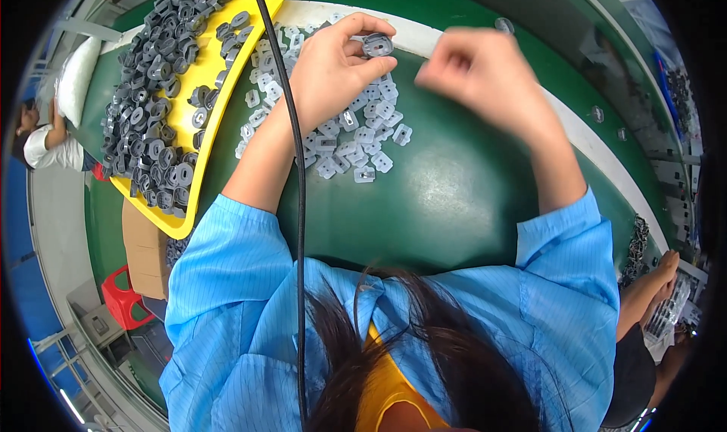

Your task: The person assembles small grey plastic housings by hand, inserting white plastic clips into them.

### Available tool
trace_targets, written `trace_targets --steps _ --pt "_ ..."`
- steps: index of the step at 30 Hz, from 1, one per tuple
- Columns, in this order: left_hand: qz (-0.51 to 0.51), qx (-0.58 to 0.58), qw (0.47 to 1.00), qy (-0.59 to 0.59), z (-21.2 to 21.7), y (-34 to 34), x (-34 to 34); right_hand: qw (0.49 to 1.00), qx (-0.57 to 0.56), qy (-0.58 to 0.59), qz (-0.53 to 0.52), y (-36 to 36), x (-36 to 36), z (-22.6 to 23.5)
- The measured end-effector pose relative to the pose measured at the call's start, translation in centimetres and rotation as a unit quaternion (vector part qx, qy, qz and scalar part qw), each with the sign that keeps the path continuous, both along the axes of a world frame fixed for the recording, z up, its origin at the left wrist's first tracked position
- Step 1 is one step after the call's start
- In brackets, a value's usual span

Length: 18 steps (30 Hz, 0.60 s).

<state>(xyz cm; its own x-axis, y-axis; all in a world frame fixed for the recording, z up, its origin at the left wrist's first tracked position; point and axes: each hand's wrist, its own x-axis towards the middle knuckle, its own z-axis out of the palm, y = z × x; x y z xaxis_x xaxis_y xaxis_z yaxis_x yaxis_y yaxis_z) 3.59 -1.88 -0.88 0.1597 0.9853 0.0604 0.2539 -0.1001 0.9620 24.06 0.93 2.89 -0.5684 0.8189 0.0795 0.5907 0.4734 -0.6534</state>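
Note:
Between the thumb and fingers of my left hand (331, 68) is a dark grey oval plastic part (377, 45) with a slot in its middle. My left hand is above a pile of small translucent plastic pieces (364, 138) spread on the green tabletop (447, 197). To the right and apart from it, my right hand (485, 76) is smeared by motion. Its fingers look curled, but whether they hold anything cannot be made out. Beside my left forearm, a yellow tray (182, 121) carries a heap of grey rounded plastic parts (148, 121).
A black cable (291, 121) hangs down across the view, in front of my left forearm. A cardboard box (144, 250) and a red stool (125, 299) stand at the left. Other people sit at the far left and the right edge. Loose pieces (597, 114) lie along the far right.

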Motion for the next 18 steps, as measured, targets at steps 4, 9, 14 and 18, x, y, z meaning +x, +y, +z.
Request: trace_targets --steps 4,9,14,18 --pt "0.011 0.062 0.997 0.034 -0.2 0.0 0.5 0.987 -0.052 -0.090 0.121 -3.7 -1.6 0.0" --pt "0.074 0.129 0.987 0.058 0.2 -0.8 1.7 0.989 -0.084 -0.055 0.104 -2.2 -0.8 -0.1" --pt "0.091 0.192 0.967 0.142 0.0 -0.8 2.3 0.979 -0.130 0.150 -0.046 0.1 -0.6 -0.6" --pt "0.089 0.308 0.923 0.211 -0.8 -0.5 2.4 0.991 0.039 0.124 -0.045 -0.4 -1.8 -0.9"
